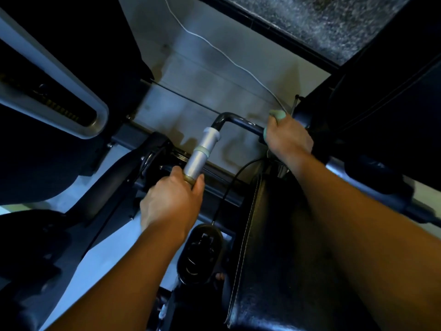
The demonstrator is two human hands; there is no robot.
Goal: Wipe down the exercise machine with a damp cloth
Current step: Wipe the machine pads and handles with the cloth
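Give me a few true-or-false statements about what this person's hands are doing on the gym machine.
1. The left hand grips the silver handle. True.
2. The right hand hangs free, touching nothing. False: it wraps around the dark bar.
3. The cloth is pale green. True.
4. The cloth lies on the floor. False: it is in the right hand, against the bar.
5. A white cord runs across the pale floor. True.

A thin white cord (214, 47) trails across the pale floor (191, 75). At the upper right lies a dark speckled mat (317, 22), its black edge bordering the floor
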